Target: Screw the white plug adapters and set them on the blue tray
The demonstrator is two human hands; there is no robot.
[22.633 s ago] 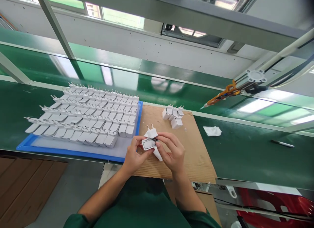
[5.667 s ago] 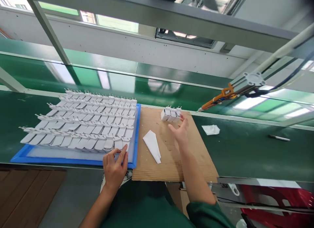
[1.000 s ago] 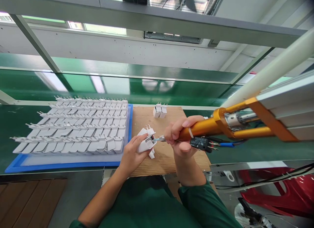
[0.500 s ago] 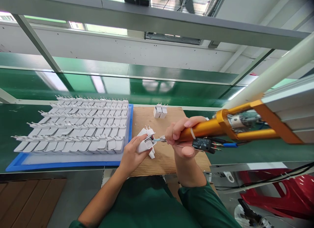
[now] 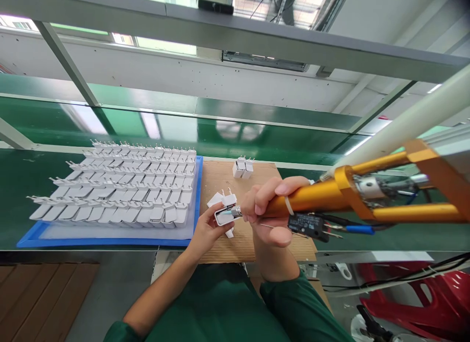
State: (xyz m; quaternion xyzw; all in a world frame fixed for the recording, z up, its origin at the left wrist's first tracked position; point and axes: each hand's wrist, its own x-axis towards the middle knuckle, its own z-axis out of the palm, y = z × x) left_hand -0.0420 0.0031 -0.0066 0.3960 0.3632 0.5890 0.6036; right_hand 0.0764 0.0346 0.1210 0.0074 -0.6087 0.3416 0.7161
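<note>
My left hand (image 5: pixel 206 230) is closed around a white charger plug (image 5: pixel 224 210) with its open end turned to the right. My right hand (image 5: pixel 270 212) grips the gold barrel of a hanging dispenser gun (image 5: pixel 323 196), and the gun's metal tip sits inside the open end of the plug. A small black switch (image 5: pixel 303 225) with wires hangs under the barrel by my thumb. Both hands hover above a brown cardboard sheet (image 5: pixel 220 178).
A blue tray (image 5: pixel 106 236) on the left holds several rows of white plugs (image 5: pixel 117 190). Two more plugs (image 5: pixel 243 168) stand at the cardboard's far edge. A green conveyor belt (image 5: pixel 367 241) runs across. A red plastic chair (image 5: pixel 422 295) sits lower right.
The plug in my left hand has tilted and lifted slightly, and the gun's tip has gone further into its open end. The view has shifted a little.
</note>
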